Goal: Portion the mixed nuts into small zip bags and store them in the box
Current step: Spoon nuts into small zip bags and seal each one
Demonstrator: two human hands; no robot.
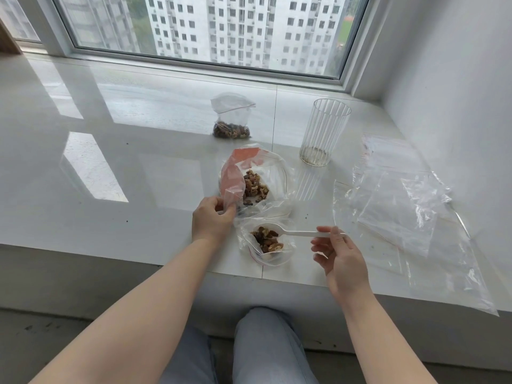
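A large clear bag [277, 173] with a red panel lies open on the white sill, mixed nuts [255, 185] inside it. My left hand [212, 220] grips this bag's near edge. In front of it a small zip bag [277, 257] lies open, partly filled with nuts. My right hand [339, 254] pinches the handle of a white plastic spoon [299, 233], whose bowl sits at the small bag's mouth. A sealed small zip bag [232, 117] with nuts stands further back. No box is in view.
A ribbed clear glass [322, 131] stands at the right of the big bag. A pile of empty clear zip bags [410, 206] spreads over the sill's right end, beside the wall. The window runs along the back. My knees are below the sill's front edge.
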